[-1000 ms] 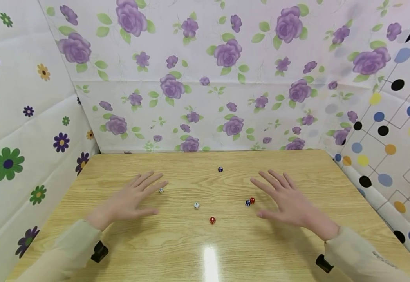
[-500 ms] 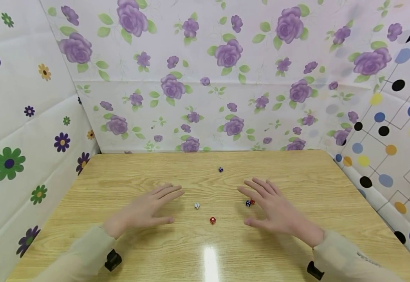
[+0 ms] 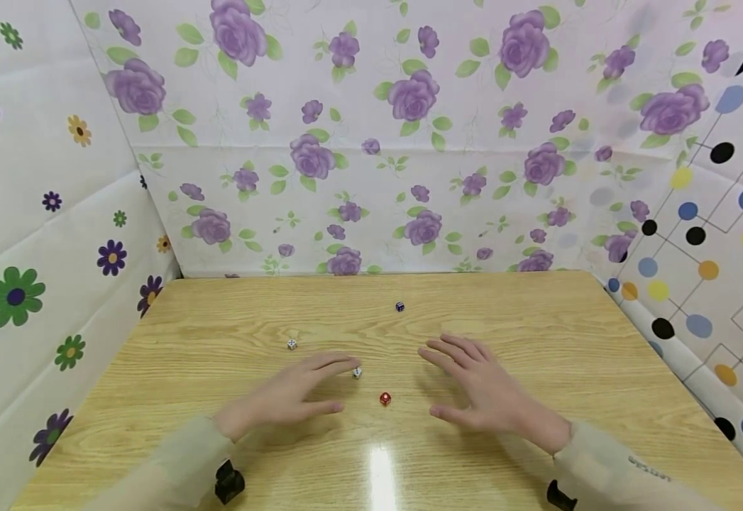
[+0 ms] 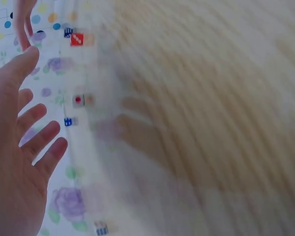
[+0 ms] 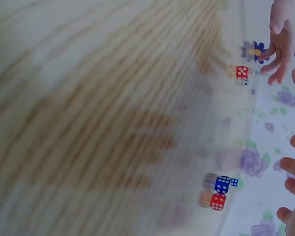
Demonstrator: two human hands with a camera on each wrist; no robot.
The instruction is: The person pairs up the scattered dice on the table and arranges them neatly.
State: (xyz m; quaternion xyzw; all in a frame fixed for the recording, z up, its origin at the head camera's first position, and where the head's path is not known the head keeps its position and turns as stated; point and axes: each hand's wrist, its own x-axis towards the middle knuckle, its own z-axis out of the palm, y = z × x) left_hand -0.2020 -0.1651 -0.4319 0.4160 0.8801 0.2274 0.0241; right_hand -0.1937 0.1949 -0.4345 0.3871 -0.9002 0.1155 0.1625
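Your spread left hand (image 3: 288, 399) and right hand (image 3: 482, 390) have drawn closer, flanking a red cubic die (image 3: 385, 399) midway between the wood-grain worktop's (image 3: 218, 305) side edges

Table (image 3: 320, 454), one. Dice (image 3: 356, 373), six: white dice (image 3: 292, 344), two; red dice (image 3: 385, 399), two; blue dice (image 3: 399, 306), two. My left grip (image 3: 287, 399), one; my right grip (image 3: 487, 390), one. My sleeves (image 3: 182, 454), two. Black wrist devices (image 3: 229, 484), two. Patterned cloth walls (image 3: 371, 184), three.
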